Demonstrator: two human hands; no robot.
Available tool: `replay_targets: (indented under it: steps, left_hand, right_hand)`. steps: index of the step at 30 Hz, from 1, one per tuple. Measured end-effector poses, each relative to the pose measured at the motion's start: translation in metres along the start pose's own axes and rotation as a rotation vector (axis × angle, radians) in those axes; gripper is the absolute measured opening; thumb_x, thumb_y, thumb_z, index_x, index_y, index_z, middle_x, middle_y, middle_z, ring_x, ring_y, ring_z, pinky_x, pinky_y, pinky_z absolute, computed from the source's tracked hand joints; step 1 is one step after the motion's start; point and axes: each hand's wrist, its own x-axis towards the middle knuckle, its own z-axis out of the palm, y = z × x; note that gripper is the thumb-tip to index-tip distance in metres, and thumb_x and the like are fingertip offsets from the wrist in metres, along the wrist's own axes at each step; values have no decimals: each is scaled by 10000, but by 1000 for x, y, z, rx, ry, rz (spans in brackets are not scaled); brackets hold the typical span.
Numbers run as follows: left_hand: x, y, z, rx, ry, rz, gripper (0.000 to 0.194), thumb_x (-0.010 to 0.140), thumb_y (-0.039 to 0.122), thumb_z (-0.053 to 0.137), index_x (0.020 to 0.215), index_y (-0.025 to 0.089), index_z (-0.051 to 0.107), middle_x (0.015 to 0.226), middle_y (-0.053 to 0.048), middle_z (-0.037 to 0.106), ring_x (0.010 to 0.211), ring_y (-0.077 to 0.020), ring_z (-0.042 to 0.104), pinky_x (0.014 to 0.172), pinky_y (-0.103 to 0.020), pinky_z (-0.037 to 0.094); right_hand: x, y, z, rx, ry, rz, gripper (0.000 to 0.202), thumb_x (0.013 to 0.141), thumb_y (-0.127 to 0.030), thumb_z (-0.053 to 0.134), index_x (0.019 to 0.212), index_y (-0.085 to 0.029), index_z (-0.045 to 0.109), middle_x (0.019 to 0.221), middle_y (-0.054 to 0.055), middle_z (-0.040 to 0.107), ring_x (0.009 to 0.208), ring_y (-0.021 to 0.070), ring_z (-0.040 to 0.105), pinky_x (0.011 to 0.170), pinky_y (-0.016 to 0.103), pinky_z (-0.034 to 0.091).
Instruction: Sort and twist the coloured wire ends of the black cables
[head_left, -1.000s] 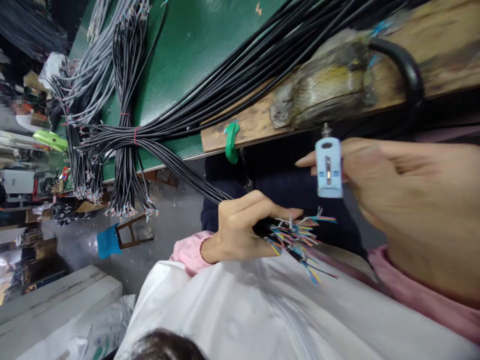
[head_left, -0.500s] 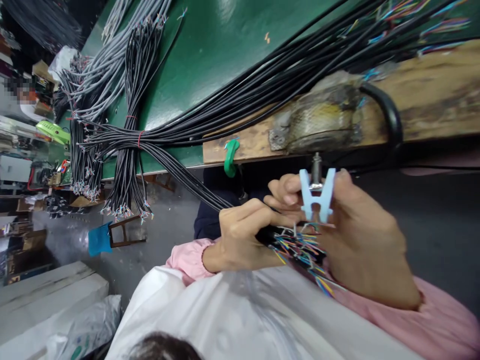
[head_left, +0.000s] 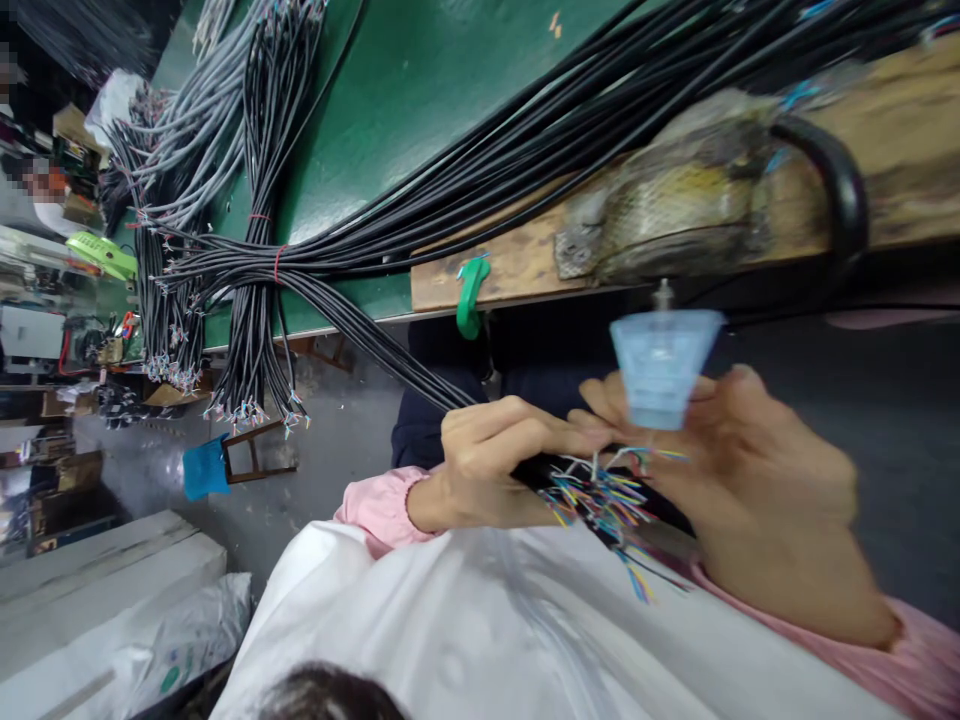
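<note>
My left hand [head_left: 495, 455] is closed around a bundle of black cables [head_left: 420, 375], whose stripped ends fan out as thin coloured wires [head_left: 600, 490] toward the right. My right hand [head_left: 757, 490] is bent close beside these ends, its fingers curled just below a light-blue plastic clip [head_left: 664, 370]. Some wire ends reach up to those fingers, but what they pinch is hidden. The clip hangs on the metal shaft [head_left: 663, 297] of a tape-wrapped motor [head_left: 675, 215] and looks smeared into a solid cone, as if spinning.
The motor sits on a wooden board [head_left: 517, 275] at the edge of the green table [head_left: 420, 130]. A green hook-shaped piece [head_left: 471, 295] hangs from the board. Tied black cables [head_left: 274, 130] and grey cables [head_left: 202, 130] lie left. A blue stool [head_left: 206, 468] stands on the floor.
The clip has gone from a sharp two-pronged outline to a blurred cone. My right hand has shifted right in view. The left hand keeps its hold on the cables; the view has moved slightly.
</note>
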Motion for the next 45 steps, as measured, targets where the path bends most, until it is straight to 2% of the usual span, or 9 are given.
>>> replay_targets:
  steps: [7, 10, 12, 14, 19, 22, 25, 33, 45]
  left_hand:
    - [0, -15, -35, 52, -501, 80, 415, 1020, 458, 456, 992, 215, 792, 727, -12, 681, 695, -107, 662, 707, -248, 574]
    - [10, -17, -51, 38, -854, -28, 310, 983, 318, 547, 1233, 219, 700, 824, -9, 716, 688, -104, 652, 663, -226, 536]
    - [16, -14, -57, 29, -947, -98, 387, 948, 283, 589, 1313, 161, 619, 983, -59, 739, 815, -140, 690, 746, -254, 571]
    - [17, -11, -59, 14, -838, -87, 365, 959, 355, 578, 1238, 126, 625, 1003, -88, 734, 881, -164, 697, 791, -285, 595]
    - [0, -2, -50, -81, -214, 14, 314, 993, 454, 539, 968, 171, 673, 746, -13, 684, 622, -88, 636, 561, -206, 549]
    - [-6, 1, -42, -68, 9, 43, 297, 956, 456, 614, 876, 177, 678, 592, 36, 589, 467, -57, 547, 405, -162, 454]
    - [-4, 1, -36, -21, 153, 97, 301, 919, 443, 677, 781, 177, 653, 514, 65, 534, 393, -42, 494, 340, -138, 409]
    - [0, 3, -33, 97, 168, 122, 303, 902, 375, 714, 692, 170, 641, 477, 79, 562, 388, -37, 477, 368, -156, 402]
    - [-5, 3, -33, 188, 26, 73, 204, 876, 316, 745, 749, 165, 693, 545, 68, 637, 426, -42, 534, 429, -170, 428]
  right_hand:
    - [-28, 0, -15, 58, 98, 82, 395, 611, -677, 839, 604, -310, 696, 538, 17, 530, 566, 171, 534, 561, 339, 452]
    - [-37, -2, -16, -149, 181, 2, 358, 650, -667, 830, 624, -329, 717, 625, 36, 632, 634, 196, 576, 610, 375, 437]
    - [-40, -3, -16, -278, 214, -34, 334, 696, -660, 803, 658, -337, 727, 709, 37, 686, 653, 199, 589, 629, 392, 438]
    - [-42, -4, -16, -336, 240, -61, 289, 728, -616, 794, 677, -340, 725, 738, 31, 701, 658, 198, 598, 634, 396, 446]
    - [-33, 8, -22, -331, 392, -22, 186, 743, -491, 809, 716, -319, 741, 757, 37, 711, 673, 190, 620, 625, 378, 457]
    - [-23, 30, -28, -65, 527, 42, 290, 578, -496, 898, 638, -271, 725, 667, 35, 669, 582, 150, 568, 575, 348, 440]
    - [-21, 57, -26, 51, 492, 129, 388, 508, -557, 900, 596, -245, 685, 567, 7, 601, 497, 114, 504, 460, 274, 376]
    - [-30, 82, 10, 263, 123, 327, 465, 493, -568, 890, 745, -203, 747, 691, 56, 709, 533, 148, 609, 470, 287, 522]
    - [-40, 33, 27, 222, 367, -45, 408, 524, -425, 944, 789, -236, 697, 652, 6, 742, 436, 146, 626, 433, 242, 551]
